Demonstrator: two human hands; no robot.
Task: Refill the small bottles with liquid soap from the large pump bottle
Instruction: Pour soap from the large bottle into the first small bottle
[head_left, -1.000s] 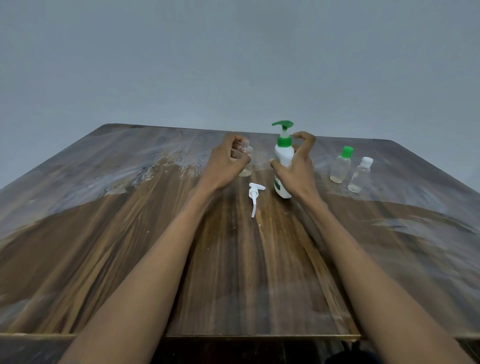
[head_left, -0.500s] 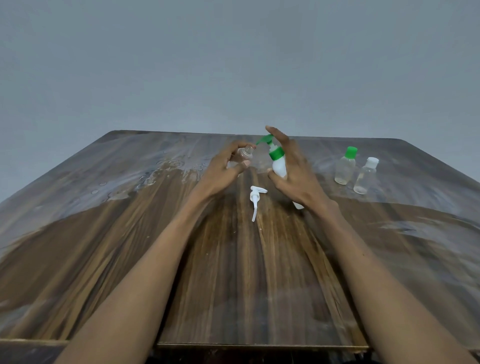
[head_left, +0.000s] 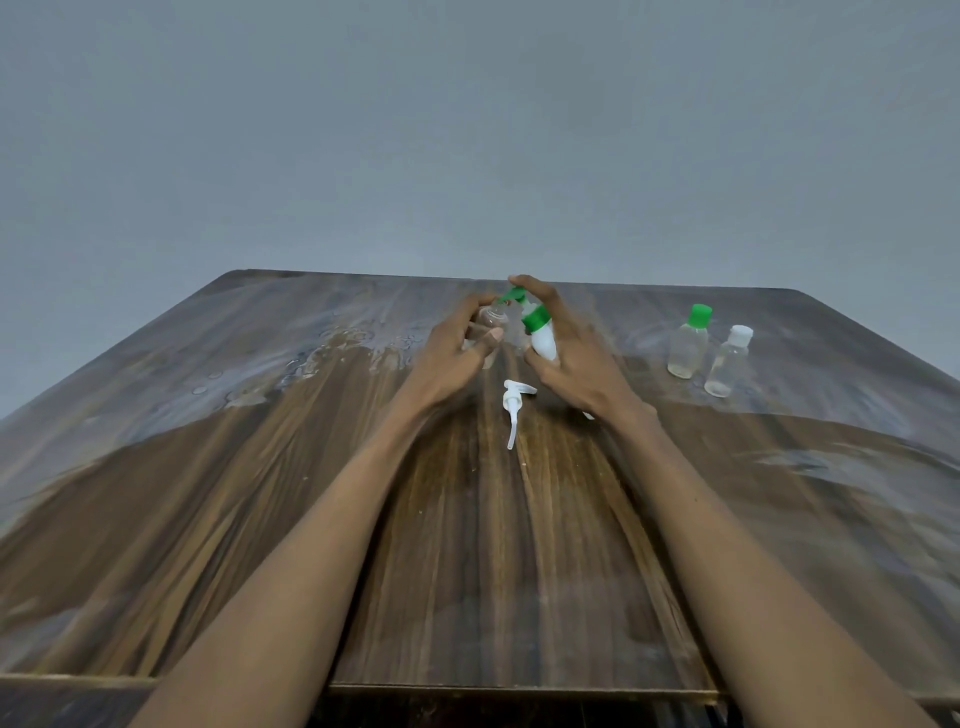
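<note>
My right hand (head_left: 571, 358) grips the large white pump bottle (head_left: 543, 340) with its green pump head, tilted to the left, one finger lying over the pump top. The green nozzle meets the mouth of a small clear bottle (head_left: 493, 316), which my left hand (head_left: 457, 353) holds tilted toward it with its opening bare. A loose white pump cap (head_left: 514, 402) lies on the wooden table (head_left: 467, 545) just in front of both hands. Most of both bottles is hidden behind my fingers.
Two small clear bottles stand upright at the right: one with a green cap (head_left: 690, 340), one with a white cap (head_left: 728, 361). Wet smears mark the far left of the tabletop. A plain grey wall rises behind the table.
My right hand lifted the pump bottle off the table and tipped it left. My left hand tilted the small bottle to meet the nozzle. Both now sit closer together.
</note>
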